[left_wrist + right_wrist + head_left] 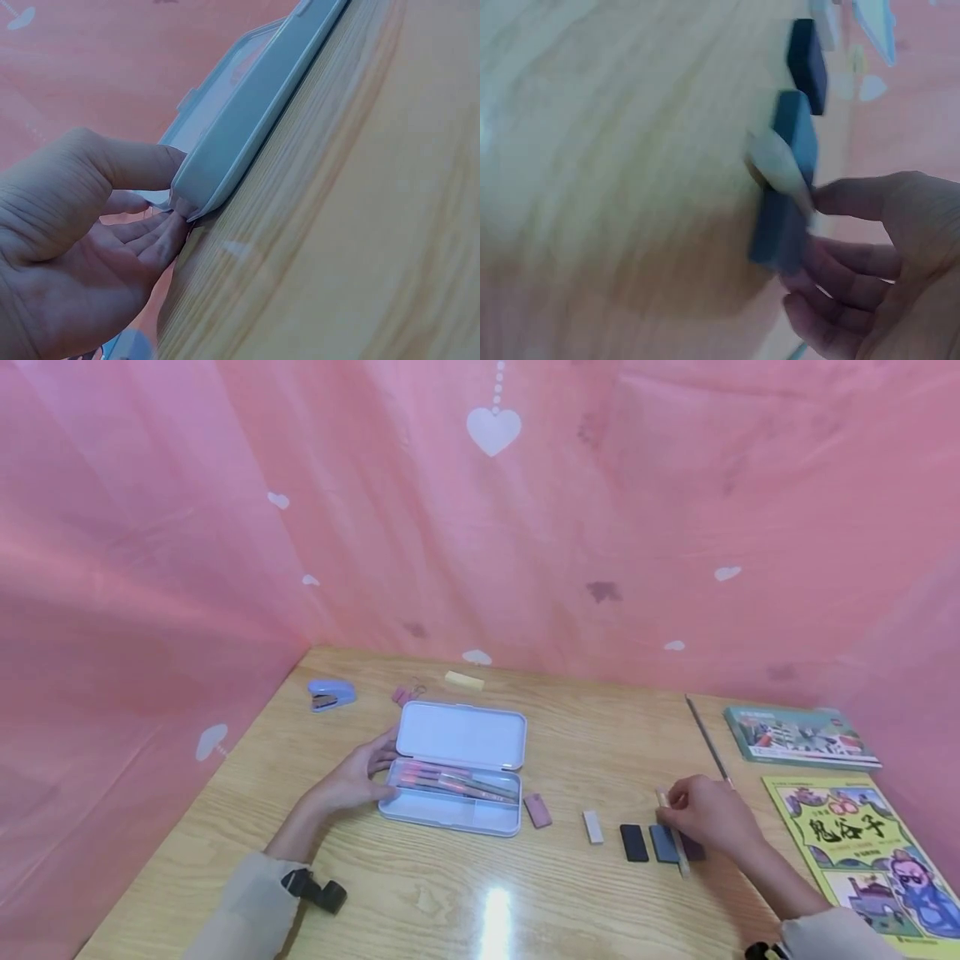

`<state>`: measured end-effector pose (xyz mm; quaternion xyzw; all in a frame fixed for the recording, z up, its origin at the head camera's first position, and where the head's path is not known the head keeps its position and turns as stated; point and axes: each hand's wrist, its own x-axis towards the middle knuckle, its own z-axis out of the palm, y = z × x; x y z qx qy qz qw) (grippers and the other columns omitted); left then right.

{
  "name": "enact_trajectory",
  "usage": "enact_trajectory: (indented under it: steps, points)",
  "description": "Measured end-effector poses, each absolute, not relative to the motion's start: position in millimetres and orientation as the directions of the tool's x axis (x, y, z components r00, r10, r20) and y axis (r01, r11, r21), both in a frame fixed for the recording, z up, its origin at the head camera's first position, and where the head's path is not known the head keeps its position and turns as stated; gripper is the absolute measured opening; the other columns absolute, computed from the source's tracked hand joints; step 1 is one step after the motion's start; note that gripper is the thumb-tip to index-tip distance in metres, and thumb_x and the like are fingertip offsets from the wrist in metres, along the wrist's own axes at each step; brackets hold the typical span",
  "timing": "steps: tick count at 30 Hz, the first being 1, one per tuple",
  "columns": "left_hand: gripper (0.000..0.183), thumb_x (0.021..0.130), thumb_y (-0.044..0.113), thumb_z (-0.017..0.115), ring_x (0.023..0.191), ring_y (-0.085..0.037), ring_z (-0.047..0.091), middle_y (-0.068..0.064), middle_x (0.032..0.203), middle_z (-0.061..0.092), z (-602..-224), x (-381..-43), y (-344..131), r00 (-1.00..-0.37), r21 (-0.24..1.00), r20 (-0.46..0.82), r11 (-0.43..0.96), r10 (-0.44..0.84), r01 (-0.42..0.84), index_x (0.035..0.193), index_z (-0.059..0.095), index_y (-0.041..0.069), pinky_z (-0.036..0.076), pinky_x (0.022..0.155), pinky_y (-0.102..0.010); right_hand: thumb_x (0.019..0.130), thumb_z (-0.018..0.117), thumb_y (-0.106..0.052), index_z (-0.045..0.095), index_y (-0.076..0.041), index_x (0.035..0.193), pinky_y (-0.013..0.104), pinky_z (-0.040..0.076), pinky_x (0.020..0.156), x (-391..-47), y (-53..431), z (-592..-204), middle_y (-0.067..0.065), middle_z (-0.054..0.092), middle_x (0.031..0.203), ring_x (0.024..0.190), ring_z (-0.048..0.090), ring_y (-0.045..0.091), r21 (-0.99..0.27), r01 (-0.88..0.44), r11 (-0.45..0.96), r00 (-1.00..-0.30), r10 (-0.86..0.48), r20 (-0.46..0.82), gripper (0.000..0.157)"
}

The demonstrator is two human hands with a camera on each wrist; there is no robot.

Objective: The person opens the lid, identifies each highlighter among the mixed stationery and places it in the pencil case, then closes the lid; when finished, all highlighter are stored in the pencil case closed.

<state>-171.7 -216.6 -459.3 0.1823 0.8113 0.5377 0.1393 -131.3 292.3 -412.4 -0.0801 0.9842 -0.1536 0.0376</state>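
My left hand [354, 783] grips the left end of an open pencil case [461, 718], its thumb at the front corner and fingers round the side. In the left wrist view the thumb [146, 165] presses the case's pale blue wall [232, 124]. Several pink and grey pens [450, 779] lie in the back compartment. At the right, my right hand [712, 814] pinches a slim pale stick, pen-like [681, 852], whose exact kind I cannot tell. It crosses above a blue-grey block [662, 843] and a dark purple block [693, 849]. The right wrist view shows the stick [776, 161] blurred.
Left of the blocks lie black [633, 843], white [592, 827] and pink [537, 810] eraser-like blocks. A stapler [331, 694], pink clips [405, 695] and a yellow strip [464, 681] lie behind. Rightward are a grey pencil [707, 737], a flat box [802, 737] and a book [862, 852].
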Motion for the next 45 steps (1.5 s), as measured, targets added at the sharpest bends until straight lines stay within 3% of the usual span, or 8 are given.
enact_trajectory:
  steps: [10,15,20,31,37,45]
  points:
    - [0.098,0.078,-0.006,0.069,0.132,-0.03,0.04,-0.013,0.145,0.038,-458.3,-172.6,-216.9,-0.895,0.925,-0.033,0.353,0.445,0.141,0.153,0.009,0.017,0.032,0.112,-0.043,0.08,0.068,-0.018,0.068,0.003,0.1,0.027,0.045,0.044,-133.0,279.3,-397.6,0.005,0.065,0.073,0.054,0.054,0.012,-0.426,-0.143,0.894,-0.984,-0.173,-0.035,0.028]
    - [0.098,0.078,-0.007,0.067,0.132,-0.033,0.039,-0.016,0.146,0.036,-455.0,-171.8,-216.5,-0.894,0.926,-0.028,0.349,0.446,0.145,0.152,0.007,0.013,0.032,0.112,-0.046,0.082,0.068,-0.018,0.067,0.001,0.104,0.027,0.043,0.043,-135.8,271.1,-382.0,0.006,0.065,0.075,0.052,0.051,0.012,-0.414,-0.178,0.893,-0.979,-0.202,-0.013,0.029]
    - [0.099,0.078,-0.003,0.07,0.132,-0.029,0.04,-0.011,0.143,0.041,-460.5,-174.1,-217.2,-0.898,0.924,-0.044,0.359,0.439,0.13,0.153,0.01,0.02,0.032,0.112,-0.044,0.083,0.068,-0.02,0.067,-0.001,0.106,0.027,0.043,0.045,-147.4,258.2,-367.7,0.004,0.066,0.076,0.053,0.052,0.01,-0.397,-0.245,0.884,-0.966,-0.258,0.02,0.03]
    - [0.098,0.078,-0.002,0.07,0.132,-0.028,0.04,-0.009,0.141,0.043,-460.0,-174.4,-215.4,-0.903,0.919,-0.052,0.374,0.426,0.123,0.153,0.009,0.02,0.032,0.113,-0.044,0.079,0.072,-0.017,0.07,-0.004,0.098,0.023,0.049,0.052,-184.0,151.8,-357.7,0.0,0.068,0.072,0.059,0.058,0.007,-0.387,-0.519,0.762,-0.848,-0.516,0.119,0.023]
    - [0.099,0.078,-0.002,0.071,0.132,-0.023,0.041,-0.005,0.14,0.045,-458.2,-175.0,-212.8,-0.903,0.921,-0.061,0.374,0.425,0.114,0.152,0.011,0.025,0.032,0.113,-0.04,0.079,0.073,-0.017,0.072,-0.01,0.098,0.023,0.047,0.054,-190.0,95.4,-362.2,-0.002,0.066,0.072,0.06,0.054,0.006,-0.399,-0.557,0.728,-0.817,-0.568,0.104,0.02]
    - [0.099,0.077,-0.002,0.07,0.132,-0.026,0.04,-0.008,0.139,0.045,-457.2,-171.7,-214.6,-0.907,0.923,-0.059,0.369,0.417,0.11,0.152,0.011,0.022,0.031,0.113,-0.043,0.081,0.073,-0.018,0.073,-0.012,0.101,0.023,0.047,0.056,-191.8,63.9,-368.2,-0.003,0.066,0.074,0.062,0.054,0.008,-0.416,-0.597,0.686,-0.78,-0.618,0.102,0.021]
